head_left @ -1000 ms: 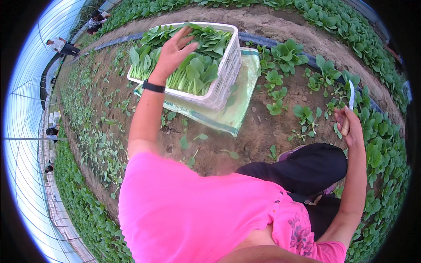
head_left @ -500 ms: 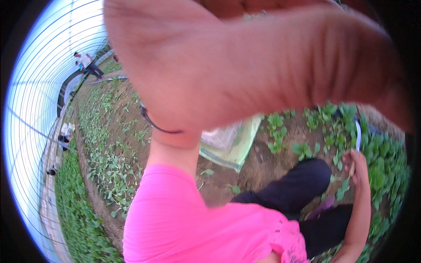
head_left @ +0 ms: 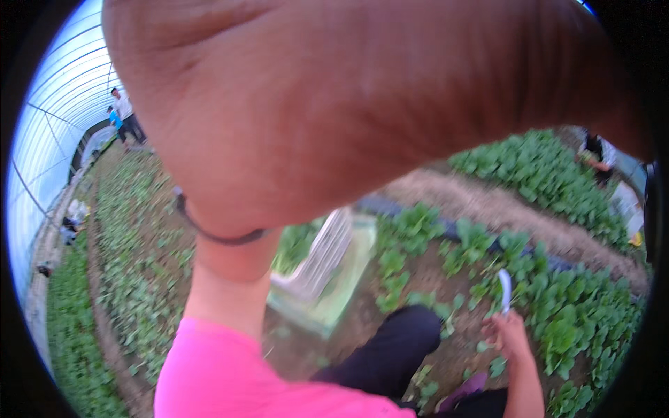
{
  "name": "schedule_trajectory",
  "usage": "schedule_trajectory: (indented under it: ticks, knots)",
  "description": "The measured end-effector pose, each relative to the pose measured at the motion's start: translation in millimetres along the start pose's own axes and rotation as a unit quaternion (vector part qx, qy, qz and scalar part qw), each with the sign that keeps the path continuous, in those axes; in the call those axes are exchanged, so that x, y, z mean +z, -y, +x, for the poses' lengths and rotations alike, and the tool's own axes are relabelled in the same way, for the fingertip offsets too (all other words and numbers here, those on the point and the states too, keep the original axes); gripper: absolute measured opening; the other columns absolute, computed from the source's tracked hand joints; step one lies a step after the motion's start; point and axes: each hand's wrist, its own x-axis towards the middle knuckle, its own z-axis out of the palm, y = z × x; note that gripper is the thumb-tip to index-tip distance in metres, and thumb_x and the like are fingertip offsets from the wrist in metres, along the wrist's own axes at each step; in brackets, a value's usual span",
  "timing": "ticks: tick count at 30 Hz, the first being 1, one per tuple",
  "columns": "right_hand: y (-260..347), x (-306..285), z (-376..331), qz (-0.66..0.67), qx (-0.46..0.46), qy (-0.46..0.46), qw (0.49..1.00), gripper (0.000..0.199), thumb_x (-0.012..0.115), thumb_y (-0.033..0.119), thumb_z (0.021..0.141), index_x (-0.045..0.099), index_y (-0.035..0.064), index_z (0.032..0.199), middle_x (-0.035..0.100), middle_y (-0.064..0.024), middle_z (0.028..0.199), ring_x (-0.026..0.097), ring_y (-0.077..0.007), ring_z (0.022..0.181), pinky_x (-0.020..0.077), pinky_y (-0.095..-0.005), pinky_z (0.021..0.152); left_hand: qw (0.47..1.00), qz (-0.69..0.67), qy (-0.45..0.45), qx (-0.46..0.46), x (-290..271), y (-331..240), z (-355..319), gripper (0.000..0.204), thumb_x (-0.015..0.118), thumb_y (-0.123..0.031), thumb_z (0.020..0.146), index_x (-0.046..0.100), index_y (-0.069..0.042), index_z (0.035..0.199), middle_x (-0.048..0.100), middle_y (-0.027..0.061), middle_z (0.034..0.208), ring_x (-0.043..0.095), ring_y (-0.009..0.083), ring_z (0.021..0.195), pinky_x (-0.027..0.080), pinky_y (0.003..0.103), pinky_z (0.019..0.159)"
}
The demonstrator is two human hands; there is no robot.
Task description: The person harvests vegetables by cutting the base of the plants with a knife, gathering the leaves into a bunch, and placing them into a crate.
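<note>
My left hand [head_left: 334,118] is raised close in front of the view and fills its upper half. A dark thin band [head_left: 216,233] circles its wrist, and its fingers are out of sight. Lower right, my right hand [head_left: 505,333] is closed around a knife [head_left: 504,289] with a pale, slightly curved blade. The blade points upward and away from me, beside leafy green plants [head_left: 561,327] growing in the soil.
A pale slatted crate [head_left: 322,263] with greens beside it stands on a light green sheet [head_left: 348,282]. My bent knee [head_left: 411,331] is near the plants. Two people [head_left: 125,115] stand far left; another person [head_left: 597,157] is far right. A dirt path [head_left: 460,198] crosses behind the bed.
The view has swung to the right, bringing the path and another plant bed into sight. My left hand still blocks the upper part; my right hand keeps hold of the knife.
</note>
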Motion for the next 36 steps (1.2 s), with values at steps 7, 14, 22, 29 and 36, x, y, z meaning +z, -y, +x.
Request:
schedule_trajectory:
  ticks: [7, 14, 22, 29, 36]
  knots:
    - [24, 35, 6, -0.010, 0.060, 0.048, 0.997, 0.019, 0.054, 0.017, 0.091, 0.050, 0.0038, 0.103, 0.063, -0.0110, 0.095, 0.063, -0.0153, 0.073, 0.0508, -0.0259, 0.047, 0.993, -0.054, 0.017, -0.100, 38, 52, -64, 0.051, 0.068, -0.006, 0.079, 0.051, -0.004, 0.127, 0.064, 0.0134, 0.111, 0.062, 0.0210, 0.101, 0.049, 0.034, 0.086]
    - [-21, -12, 36, 0.007, 0.145, 0.031, 0.989, 0.025, 0.056, 0.019, 0.092, 0.047, 0.0028, 0.108, 0.062, -0.0120, 0.100, 0.063, -0.0178, 0.079, 0.0525, -0.0261, 0.052, 0.980, -0.145, 0.000, -0.134, 129, 98, -100, 0.048, 0.067, -0.006, 0.080, 0.052, -0.005, 0.126, 0.065, 0.0134, 0.108, 0.063, 0.0212, 0.098, 0.050, 0.034, 0.083]
    - [-103, -80, 109, 0.050, 0.203, 0.013, 0.978, 0.025, 0.059, 0.024, 0.091, 0.051, 0.0048, 0.105, 0.063, -0.0082, 0.095, 0.064, -0.0153, 0.074, 0.0523, -0.0265, 0.053, 0.957, -0.242, 0.030, -0.160, 257, 148, -92, 0.046, 0.065, -0.005, 0.080, 0.053, -0.005, 0.124, 0.066, 0.0134, 0.105, 0.064, 0.0215, 0.094, 0.051, 0.035, 0.081]
    - [-165, -120, 205, 0.090, 0.223, -0.006, 0.971, 0.022, 0.062, 0.025, 0.089, 0.050, 0.0060, 0.091, 0.057, -0.0036, 0.072, 0.053, -0.0100, 0.053, 0.0458, -0.0249, 0.043, 0.855, -0.321, 0.245, -0.327, 405, 231, -133, 0.039, 0.068, -0.009, 0.081, 0.057, -0.001, 0.117, 0.066, 0.0093, 0.112, 0.062, 0.0185, 0.102, 0.049, 0.031, 0.088]
    - [-201, -106, 302, 0.159, 0.160, -0.049, 0.973, 0.029, 0.056, 0.036, 0.091, 0.049, 0.0082, 0.088, 0.049, 0.0003, 0.070, 0.042, -0.0068, 0.050, 0.0327, -0.0228, 0.039, 0.830, 0.085, 0.532, -0.146, 585, 373, -290, 0.036, 0.053, -0.005, 0.080, 0.060, -0.008, 0.115, 0.061, 0.0114, 0.115, 0.063, 0.0318, 0.094, 0.053, 0.042, 0.080]
